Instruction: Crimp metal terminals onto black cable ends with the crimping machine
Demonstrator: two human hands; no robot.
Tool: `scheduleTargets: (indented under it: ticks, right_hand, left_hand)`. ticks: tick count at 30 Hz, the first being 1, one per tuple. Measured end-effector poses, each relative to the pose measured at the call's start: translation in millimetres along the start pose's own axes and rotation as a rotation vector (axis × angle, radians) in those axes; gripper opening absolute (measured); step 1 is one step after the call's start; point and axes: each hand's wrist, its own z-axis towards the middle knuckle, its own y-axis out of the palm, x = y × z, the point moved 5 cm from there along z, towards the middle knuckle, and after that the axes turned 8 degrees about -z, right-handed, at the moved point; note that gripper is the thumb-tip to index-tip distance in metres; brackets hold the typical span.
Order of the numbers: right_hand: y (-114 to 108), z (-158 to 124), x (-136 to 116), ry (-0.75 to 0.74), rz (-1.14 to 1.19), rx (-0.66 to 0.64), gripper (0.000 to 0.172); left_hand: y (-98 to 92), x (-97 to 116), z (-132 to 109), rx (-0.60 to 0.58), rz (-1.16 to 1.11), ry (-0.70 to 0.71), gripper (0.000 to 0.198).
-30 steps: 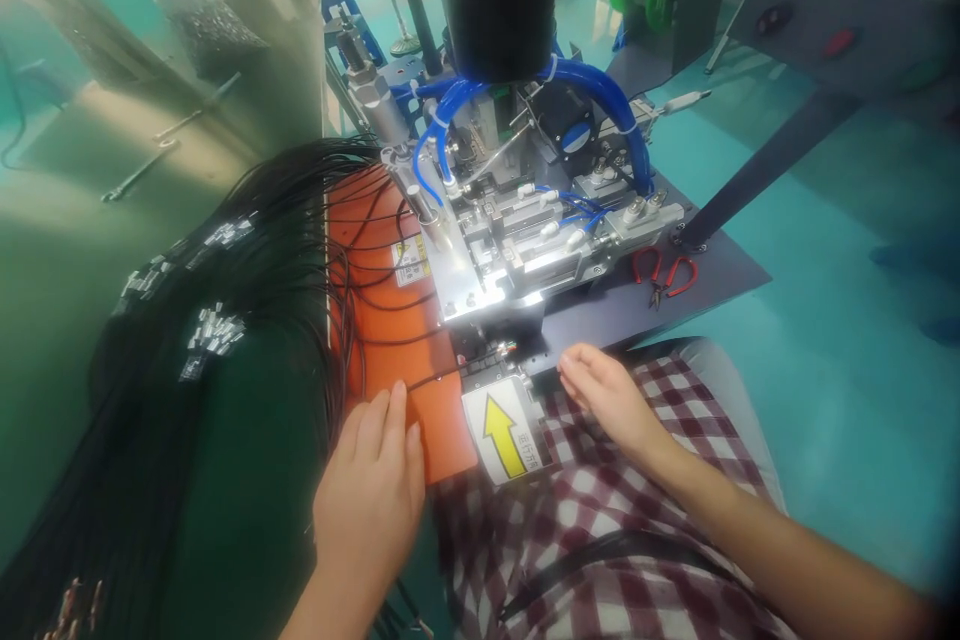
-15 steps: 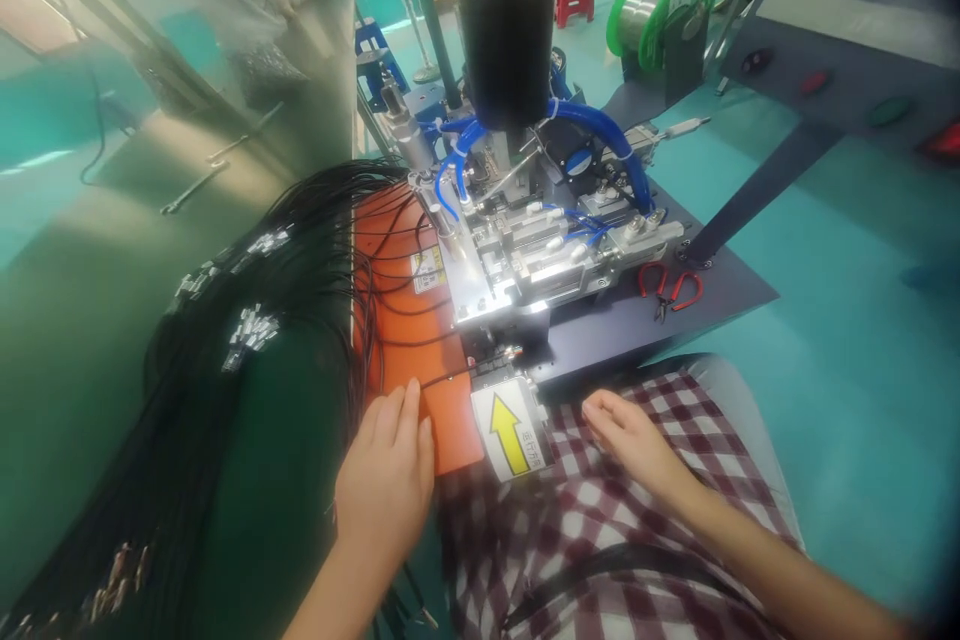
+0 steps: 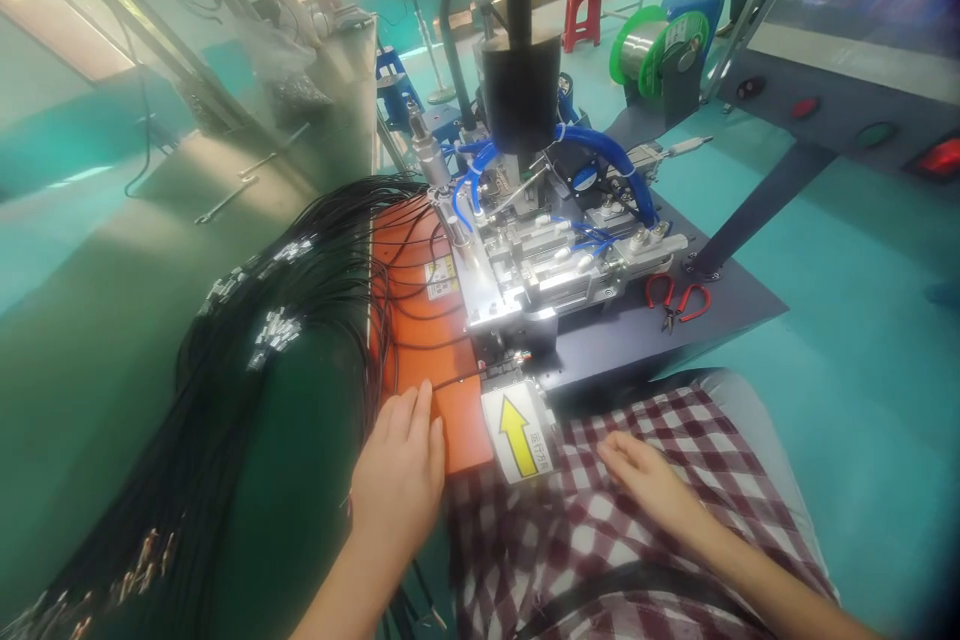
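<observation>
My left hand (image 3: pixel 400 465) lies at the edge of the orange plate (image 3: pixel 463 435), its fingers closed on a black cable (image 3: pixel 457 380). From the fingertips that cable runs right to a small fixture (image 3: pixel 508 368) at the front of the machine, where its end shows light and coloured tips. Over my lap, my right hand (image 3: pixel 643 480) has its fingers curled together, and nothing shows in it. Just beyond the left hand, several more black cables (image 3: pixel 420 335) cross the orange plate. A white cover with a yellow arrow (image 3: pixel 517 435) sits between my hands.
A large bundle of black cables (image 3: pixel 247 400) with metal ends hangs at the left. The metal machine (image 3: pixel 555 260) with blue tubes stands ahead. Red-handled pliers (image 3: pixel 675 302) lie on the dark base. A wire spool (image 3: pixel 649 50) and a control panel (image 3: pixel 847 100) stand at right.
The view has shifted, so the scene sits a little lower and further right. My right hand has drawn back slightly, away from the fixture. The left hand keeps its place at the cable.
</observation>
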Motion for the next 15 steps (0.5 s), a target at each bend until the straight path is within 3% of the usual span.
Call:
scheduleTargets:
  ticks: [6,15]
  right_hand:
    - [0,-2,0,-0.003,-0.004,0.007,0.04]
    - [6,-5,8,-0.044,-0.022,-0.049,0.048]
  left_hand:
    - [-2.8,-2,0,-0.015,-0.043,-0.053,0.039]
    - [12.5,-33,45,-0.108,-0.133,-0.142,0.041]
